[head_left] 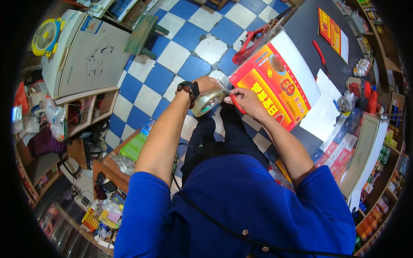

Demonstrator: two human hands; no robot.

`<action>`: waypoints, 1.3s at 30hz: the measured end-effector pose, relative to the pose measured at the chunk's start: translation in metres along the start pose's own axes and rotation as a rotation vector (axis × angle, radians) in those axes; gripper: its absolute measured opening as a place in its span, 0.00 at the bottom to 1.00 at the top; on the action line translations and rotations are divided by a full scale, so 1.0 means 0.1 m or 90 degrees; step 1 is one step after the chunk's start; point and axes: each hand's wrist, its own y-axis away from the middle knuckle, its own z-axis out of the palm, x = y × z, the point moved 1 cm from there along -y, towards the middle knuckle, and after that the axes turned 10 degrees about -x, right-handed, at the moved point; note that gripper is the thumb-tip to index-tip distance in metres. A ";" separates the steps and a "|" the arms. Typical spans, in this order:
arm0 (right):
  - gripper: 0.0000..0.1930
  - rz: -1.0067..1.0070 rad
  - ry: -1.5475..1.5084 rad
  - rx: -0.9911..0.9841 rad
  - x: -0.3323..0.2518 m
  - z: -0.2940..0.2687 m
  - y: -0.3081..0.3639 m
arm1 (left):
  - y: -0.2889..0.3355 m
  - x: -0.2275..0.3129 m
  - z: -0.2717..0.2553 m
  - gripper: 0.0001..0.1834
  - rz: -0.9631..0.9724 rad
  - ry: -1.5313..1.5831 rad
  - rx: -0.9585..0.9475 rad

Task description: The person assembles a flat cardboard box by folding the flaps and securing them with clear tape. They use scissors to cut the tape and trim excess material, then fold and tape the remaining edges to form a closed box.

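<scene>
My left hand, with a dark watch and a beaded bracelet at its wrist, is closed round a wide roll of clear tape. My right hand is closed on what look like red-handled scissors, close beside the roll; their blades are mostly hidden. A clear strip of tape stretches from the roll toward the corner of a red and yellow printed cardboard sheet. That sheet lies on the dark counter to my right, its near edge next to my right hand.
Another red and yellow printed sheet and a red-handled tool lie farther along the counter, near white paper. A red plastic chair stands behind the counter edge. At left are a white fridge, a fan and a green stool.
</scene>
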 end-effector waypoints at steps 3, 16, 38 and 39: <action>0.23 0.008 0.089 -0.009 -0.06 0.01 0.00 | -0.16 -0.19 0.04 0.15 0.032 -0.465 0.007; 0.23 -0.110 0.343 0.279 -0.05 -0.36 1.25 | 1.08 -0.19 -0.03 0.13 0.160 0.085 0.279; 0.20 -0.438 0.229 0.643 0.39 -0.47 3.26 | 0.72 2.38 2.74 0.23 0.423 -0.011 -0.104; 0.14 -0.418 0.248 0.703 0.46 -0.52 3.35 | 0.63 2.43 2.89 0.23 0.413 -0.012 -0.119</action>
